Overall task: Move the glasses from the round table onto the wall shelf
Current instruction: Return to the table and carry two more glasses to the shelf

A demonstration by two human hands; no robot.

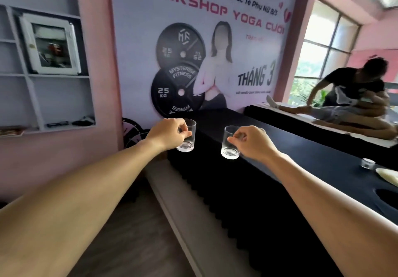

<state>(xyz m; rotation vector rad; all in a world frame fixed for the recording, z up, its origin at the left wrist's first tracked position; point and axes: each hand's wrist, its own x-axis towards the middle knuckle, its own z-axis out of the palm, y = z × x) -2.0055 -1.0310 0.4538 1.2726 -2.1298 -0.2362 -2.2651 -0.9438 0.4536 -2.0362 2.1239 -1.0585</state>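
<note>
We pinch one glass (187,135) in left hand (168,133), another glass (230,143) in right hand (255,143). Both in mid-carry; wall shelf (46,76) far left, no glasses visible on it.

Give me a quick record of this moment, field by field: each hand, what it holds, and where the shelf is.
left hand: shut on left glass, held up in the air
right hand: shut on right glass, held up in the air
glasses: clear, look empty, upright
wall shelf: on the left wall, holds a framed picture
task state: neither glass on the shelf yet
</note>
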